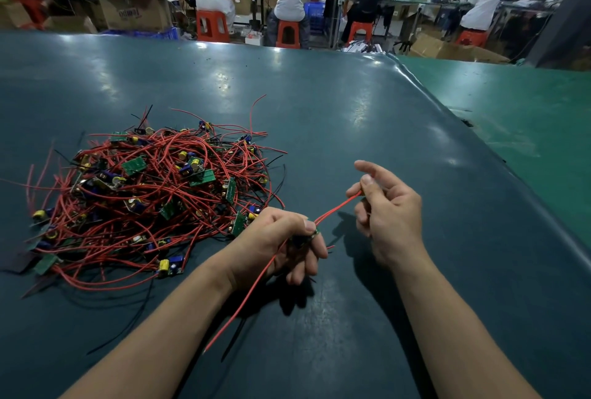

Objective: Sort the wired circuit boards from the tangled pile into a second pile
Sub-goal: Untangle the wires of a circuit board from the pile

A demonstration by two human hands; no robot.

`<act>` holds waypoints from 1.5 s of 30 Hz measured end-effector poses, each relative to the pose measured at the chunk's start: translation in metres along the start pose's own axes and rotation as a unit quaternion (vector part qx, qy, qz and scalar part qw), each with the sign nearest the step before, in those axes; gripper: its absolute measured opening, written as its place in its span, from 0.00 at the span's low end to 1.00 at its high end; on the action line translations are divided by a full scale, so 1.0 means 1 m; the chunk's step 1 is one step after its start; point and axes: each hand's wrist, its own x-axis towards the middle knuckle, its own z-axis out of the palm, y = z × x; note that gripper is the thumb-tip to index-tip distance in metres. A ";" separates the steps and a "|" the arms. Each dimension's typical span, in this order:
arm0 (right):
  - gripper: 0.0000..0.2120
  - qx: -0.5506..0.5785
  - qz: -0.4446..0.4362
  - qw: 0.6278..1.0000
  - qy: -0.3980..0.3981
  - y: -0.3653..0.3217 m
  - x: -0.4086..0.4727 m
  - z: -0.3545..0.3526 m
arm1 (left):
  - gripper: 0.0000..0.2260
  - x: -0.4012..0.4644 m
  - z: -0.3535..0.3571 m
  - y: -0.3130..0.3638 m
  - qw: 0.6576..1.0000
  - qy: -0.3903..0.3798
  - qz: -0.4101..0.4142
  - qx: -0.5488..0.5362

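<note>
One wired board (pixel 315 233) was freed, at four o'clock of the tangled pile (pixel 150 197). Left hand (pixel 281 245) fingers gripped it; right hand (pixel 388 216) fingers pinched its red wire (pixel 339 208). Next, likely straighten, then set it apart on the worktop (pixel 351 104).

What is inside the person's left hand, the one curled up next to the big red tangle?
The left hand grips a bundle of red wires running to the right hand, which pinches them. A bit of green circuit board peeks out by the thumb; the rest is covered by fingers.

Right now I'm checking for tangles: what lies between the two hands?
Head view: only red wires span from left hand to right hand, above bare table.
</note>
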 end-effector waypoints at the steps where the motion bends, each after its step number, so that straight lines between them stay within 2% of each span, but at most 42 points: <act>1: 0.07 0.019 0.023 0.999 0.015 -0.001 0.001 0.000 | 0.13 0.000 0.000 0.000 1.000 0.004 0.002 -0.005; 2: 0.06 0.037 0.055 0.998 0.022 -0.002 0.002 0.000 | 0.13 0.000 0.001 0.000 1.000 0.011 0.008 -0.011; 4: 0.15 0.047 0.115 0.992 0.012 -0.003 0.001 -0.001 | 0.13 -0.001 0.003 0.000 0.999 0.036 0.031 -0.025; 6: 0.26 0.018 0.149 0.988 -0.039 -0.004 -0.003 -0.001 | 0.10 -0.001 0.005 -0.001 0.996 0.069 0.048 -0.027; 7: 0.28 0.001 0.158 0.984 -0.081 -0.005 -0.005 -0.001 | 0.12 -0.001 0.006 -0.001 0.995 0.081 0.046 -0.021; 10: 0.21 -0.023 0.172 0.966 -0.193 -0.006 -0.014 0.005 | 0.16 -0.001 0.009 0.001 0.995 0.094 0.029 0.011; 14: 0.13 0.026 0.180 0.959 -0.216 -0.005 -0.017 0.008 | 0.14 -0.004 0.010 0.001 0.996 0.061 0.013 0.068; 17: 0.07 0.036 0.167 0.967 -0.187 -0.007 -0.013 0.007 | 0.13 -0.004 0.009 0.001 0.996 0.046 0.002 0.079; 22: 0.10 0.068 0.117 0.990 -0.042 -0.009 -0.001 -0.004 | 0.15 -0.004 0.007 0.004 0.996 0.029 -0.022 0.082; 26: 0.11 0.157 0.099 0.977 0.106 -0.011 0.010 -0.015 | 0.16 -0.005 0.004 0.004 0.998 0.004 -0.038 -0.042; 28: 0.11 0.173 0.089 0.970 0.143 -0.015 0.014 -0.022 | 0.17 -0.005 0.003 0.004 0.996 0.022 -0.017 -0.081; 29: 0.11 0.137 0.087 0.979 0.125 -0.016 0.013 -0.021 | 0.16 -0.004 0.003 0.005 0.995 0.038 -0.004 -0.094; 31: 0.14 0.037 0.104 0.994 0.007 -0.012 0.003 -0.009 | 0.17 -0.001 0.004 0.005 0.990 0.078 0.012 -0.119; 33: 0.16 -0.039 0.142 0.979 -0.140 -0.010 -0.014 0.007 | 0.21 0.002 0.006 0.005 0.984 0.116 0.023 -0.134; 35: 0.11 -0.017 0.156 0.959 -0.235 -0.011 -0.026 0.016 | 0.22 0.003 0.009 0.004 0.981 0.137 0.039 -0.133; 38: 0.05 0.033 0.161 0.951 -0.262 -0.018 -0.029 0.016 | 0.22 0.002 0.010 0.001 0.985 0.131 0.030 -0.109; 42: 0.05 -0.014 0.168 0.948 -0.270 -0.015 -0.029 0.015 | 0.22 0.002 0.008 0.002 0.988 0.098 0.014 -0.121; 44: 0.05 -0.022 0.146 0.962 -0.229 -0.013 -0.028 0.016 | 0.24 0.005 0.007 0.003 0.985 0.107 0.016 -0.131; 45: 0.05 -0.019 0.119 0.976 -0.182 -0.012 -0.025 0.016 | 0.25 0.007 0.006 0.004 0.980 0.134 0.020 -0.145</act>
